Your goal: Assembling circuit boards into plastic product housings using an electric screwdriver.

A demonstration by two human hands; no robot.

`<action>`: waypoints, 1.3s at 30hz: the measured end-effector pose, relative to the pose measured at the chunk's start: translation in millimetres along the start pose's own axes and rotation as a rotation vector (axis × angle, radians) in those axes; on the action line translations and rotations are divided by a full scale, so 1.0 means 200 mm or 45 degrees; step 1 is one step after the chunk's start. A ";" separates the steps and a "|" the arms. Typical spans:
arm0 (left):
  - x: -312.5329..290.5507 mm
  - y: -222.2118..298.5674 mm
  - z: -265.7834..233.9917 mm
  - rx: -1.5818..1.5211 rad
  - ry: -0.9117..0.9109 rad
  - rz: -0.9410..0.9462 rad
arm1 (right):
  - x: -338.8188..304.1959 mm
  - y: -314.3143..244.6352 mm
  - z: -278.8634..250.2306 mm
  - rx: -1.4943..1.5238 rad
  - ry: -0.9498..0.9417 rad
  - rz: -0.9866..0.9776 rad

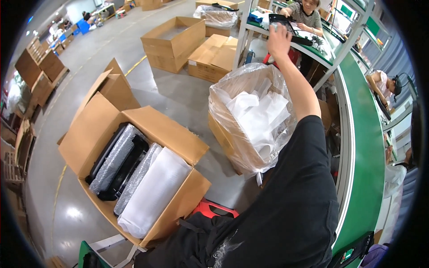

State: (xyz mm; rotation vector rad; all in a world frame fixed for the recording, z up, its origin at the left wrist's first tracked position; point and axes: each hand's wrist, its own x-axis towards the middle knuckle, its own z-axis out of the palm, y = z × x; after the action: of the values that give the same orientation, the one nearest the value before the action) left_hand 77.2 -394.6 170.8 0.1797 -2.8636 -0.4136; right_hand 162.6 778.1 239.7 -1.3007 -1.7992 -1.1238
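Note:
My right arm, in a black sleeve, stretches far out over the bag-lined box. At its end my right hand [279,41] is at the near edge of a black plastic part [278,18] on the far workbench, its fingers closing on that edge; the fingertips are partly hidden. Across the bench a person in a striped top has a hand near the same part. My left hand is out of view. Down to the left, an opened cardboard box [100,134] holds black plastic parts [129,167], bubble-wrapped pieces [114,158] and a white foam-wrapped piece [154,190].
A clear plastic bag [223,96] lines a box full of white foam sheets [259,116]. More cartons [172,47] stand beyond it. A green-topped bench [364,156] with a metal frame runs along my right. A red stool [212,207] is by my lap; other people sit further right.

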 end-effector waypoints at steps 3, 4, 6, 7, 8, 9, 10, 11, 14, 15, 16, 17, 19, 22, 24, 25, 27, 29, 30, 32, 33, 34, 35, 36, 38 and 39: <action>-0.08 0.02 -0.03 0.009 0.041 -0.048 | 0.05 -0.42 -0.15 0.458 -0.202 -0.029; -0.07 0.04 -0.02 0.000 0.061 -0.055 | 0.06 -0.55 -0.23 0.606 -0.198 -0.085; -0.03 0.17 -0.04 0.214 0.073 0.122 | 0.09 -0.90 -0.47 0.955 -0.220 -0.275; -0.05 0.21 -0.07 0.222 0.096 0.087 | 0.08 -1.10 -0.68 1.216 -0.173 -0.372; -0.07 0.25 -0.09 0.049 0.022 -0.121 | 0.07 -1.29 -0.86 1.354 -0.127 -0.515; -0.12 0.28 -0.12 -0.119 -0.041 -0.348 | 0.04 -1.47 -1.09 1.561 -0.104 -0.650; -0.17 0.30 -0.15 0.204 0.054 0.075 | 0.00 -1.63 -1.34 1.760 -0.110 -0.799; -0.20 0.38 -0.16 0.159 0.070 0.007 | -0.05 -1.74 -1.61 1.962 -0.106 -0.961; -0.30 0.63 -0.17 0.311 0.204 0.102 | -0.29 -1.97 -2.46 2.503 0.108 -1.547; -0.35 -0.01 -0.02 0.254 0.198 -0.096 | -0.34 -1.97 -2.63 2.671 0.161 -1.684; -0.23 0.33 0.02 -0.059 0.237 -0.256 | -0.41 -1.98 -2.81 2.709 0.180 -1.814; -0.22 0.42 0.00 0.079 0.232 -0.320 | -0.47 -1.99 -3.00 2.787 0.215 -1.971; -0.18 0.52 -0.03 0.071 0.283 -0.345 | -0.59 -1.98 -3.38 2.949 0.254 -2.196; -0.17 0.58 -0.02 0.207 0.363 -0.431 | -0.84 -2.04 -3.87 3.071 0.469 -2.390; -0.23 0.61 -0.07 0.183 0.319 -0.541 | -1.02 -2.05 -4.16 2.991 0.504 -2.614; -0.26 0.61 -0.08 0.174 0.265 -0.620 | -1.15 -2.08 -4.31 2.967 0.567 -2.690; -0.28 0.58 -0.08 0.193 0.316 -0.633 | -1.35 -2.13 -4.58 2.911 0.616 -2.762; -0.27 0.58 -0.09 0.113 0.319 -0.604 | -1.55 -2.21 -4.78 2.880 0.639 -2.838; -0.26 0.57 -0.08 0.121 0.317 -0.596 | -1.65 -2.24 -4.86 2.830 0.561 -2.854; -0.28 0.55 -0.07 0.165 0.320 -0.610 | -1.82 -2.15 -5.03 2.655 0.458 -2.999; -0.29 0.54 -0.06 0.193 0.322 -0.599 | -1.91 -2.12 -5.10 2.669 0.480 -3.031; -0.29 0.53 -0.04 0.249 0.391 -0.533 | -2.00 -2.10 -5.15 2.736 0.515 -3.096; -0.29 0.52 -0.03 0.269 0.397 -0.493 | -2.08 -2.09 -5.19 2.804 0.547 -3.161; -0.29 0.52 -0.02 0.285 0.414 -0.480 | -2.10 -2.02 -5.21 2.890 0.532 -3.178; -0.30 0.52 -0.02 0.304 0.423 -0.490 | -2.16 -1.94 -5.28 2.800 0.432 -3.302; -0.30 0.52 -0.02 0.286 0.416 -0.482 | -2.18 -1.91 -5.31 2.702 0.330 -3.383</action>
State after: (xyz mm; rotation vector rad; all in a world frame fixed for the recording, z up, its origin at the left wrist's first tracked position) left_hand 127.5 -287.6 191.9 0.7620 -2.5395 -0.1097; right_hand -51.9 -412.4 216.8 -2.5655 1.6479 -0.6055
